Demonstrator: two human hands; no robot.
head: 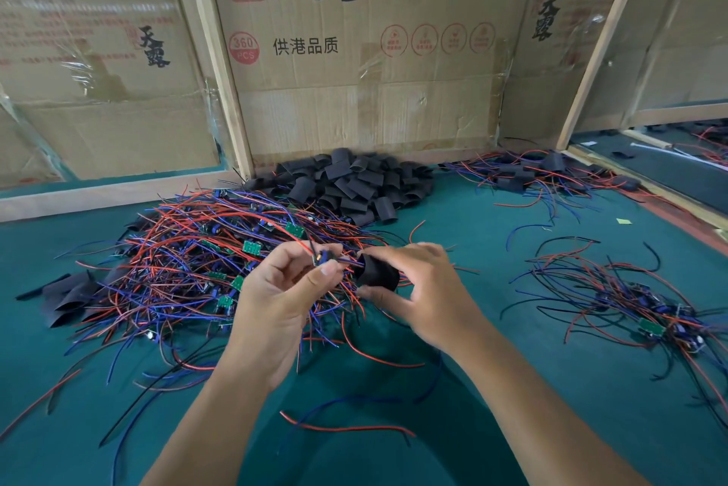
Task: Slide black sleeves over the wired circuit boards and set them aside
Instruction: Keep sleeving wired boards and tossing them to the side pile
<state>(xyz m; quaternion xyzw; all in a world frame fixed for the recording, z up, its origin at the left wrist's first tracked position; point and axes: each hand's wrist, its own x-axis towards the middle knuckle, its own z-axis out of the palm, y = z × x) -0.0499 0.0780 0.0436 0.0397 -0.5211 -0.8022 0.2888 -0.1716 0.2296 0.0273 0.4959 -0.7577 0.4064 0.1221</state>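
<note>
Where wires sprawl, green tabletop (492, 387), cardboard walls (354, 71)

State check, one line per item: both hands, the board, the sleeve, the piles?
left hand: pinches a wired circuit board, held up.
right hand: grips a black sleeve, open end toward the board, not yet over it.
sleeve pile: loose heap by the cardboard wall.
unsleeved boards pile: tangled, left of the hands.
sleeved pile: far right, set aside.
</note>
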